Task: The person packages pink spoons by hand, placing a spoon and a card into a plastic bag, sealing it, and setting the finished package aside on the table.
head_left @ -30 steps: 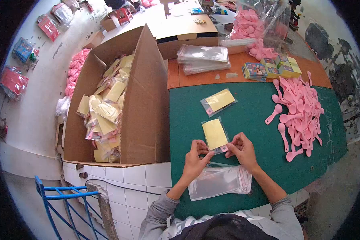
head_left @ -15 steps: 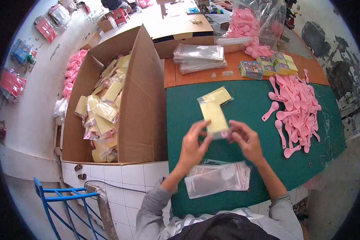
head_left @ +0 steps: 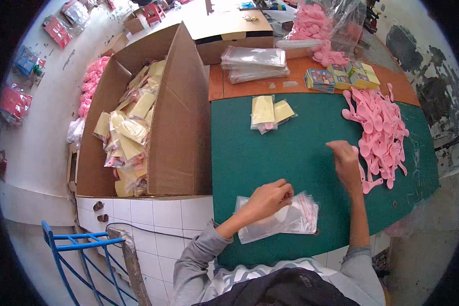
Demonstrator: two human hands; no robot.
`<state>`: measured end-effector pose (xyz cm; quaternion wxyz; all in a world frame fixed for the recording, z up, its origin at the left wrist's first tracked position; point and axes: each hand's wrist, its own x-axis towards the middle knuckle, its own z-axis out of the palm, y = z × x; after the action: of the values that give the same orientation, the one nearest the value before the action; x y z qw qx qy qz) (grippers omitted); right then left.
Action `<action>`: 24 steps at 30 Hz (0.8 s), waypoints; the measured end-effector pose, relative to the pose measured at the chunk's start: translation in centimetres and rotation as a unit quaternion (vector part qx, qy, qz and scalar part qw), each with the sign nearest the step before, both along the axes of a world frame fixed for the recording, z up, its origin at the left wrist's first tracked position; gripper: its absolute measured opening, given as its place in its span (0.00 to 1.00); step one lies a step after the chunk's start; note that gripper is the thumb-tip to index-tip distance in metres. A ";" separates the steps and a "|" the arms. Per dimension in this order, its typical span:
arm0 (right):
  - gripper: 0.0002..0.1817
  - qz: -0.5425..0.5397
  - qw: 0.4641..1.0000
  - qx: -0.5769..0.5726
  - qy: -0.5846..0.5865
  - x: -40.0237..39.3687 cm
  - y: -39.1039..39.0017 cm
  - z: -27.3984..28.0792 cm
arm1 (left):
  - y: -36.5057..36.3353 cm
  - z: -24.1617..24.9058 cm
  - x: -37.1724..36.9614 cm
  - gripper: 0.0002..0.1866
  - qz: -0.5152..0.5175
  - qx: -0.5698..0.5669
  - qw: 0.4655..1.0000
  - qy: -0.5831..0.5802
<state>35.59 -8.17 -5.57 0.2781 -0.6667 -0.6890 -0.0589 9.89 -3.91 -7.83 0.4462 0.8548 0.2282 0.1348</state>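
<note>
Primary relation: the pile of pink spoons (head_left: 380, 137) is to the right of the right hand (head_left: 347, 163), its near-left edge just beside the knuckles. The right hand is the nearer one; the left hand (head_left: 269, 201) is well apart from the pile. The spoons have no shared long axis; handles point in mixed directions.

Second relation: I have the left hand above the clear bags (head_left: 270, 227), which are on the bench (head_left: 301, 148) near the body. Their long axis runs roughly across the bench, sealing-strip ends to the right.

Finger state, left: curled, tips close together at the far edge of the bags. I cannot tell whether film is pinched. Finger state, right: bent, tips toward the left. I cannot confirm a spoon in the grip; the hand hides its own palm side.

Change from the earlier frame: the card packet (head_left: 263, 109) that was between both hands is now released at the far side of the bench, beside and partly over a second packet (head_left: 285, 111). The hands have separated.
</note>
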 end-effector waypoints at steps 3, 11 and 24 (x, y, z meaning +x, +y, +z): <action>0.06 0.005 0.955 0.048 0.293 -4.4 -1.7 2.6 | 1.2 0.1 -0.3 0.09 -0.013 -0.052 0.998 -0.029; 0.07 -0.015 0.960 -0.053 0.275 -6.7 -4.0 2.1 | 1.1 1.8 -1.5 0.08 0.051 -0.113 0.992 -0.021; 0.07 -0.061 0.878 0.098 0.465 -7.8 -3.1 4.2 | 1.2 1.3 -2.5 0.12 0.097 -0.324 0.934 -0.118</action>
<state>27.77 -11.27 -1.32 0.6262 -0.6276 -0.4288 0.1737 7.42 -2.71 -6.56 0.7070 0.6160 0.2869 0.1957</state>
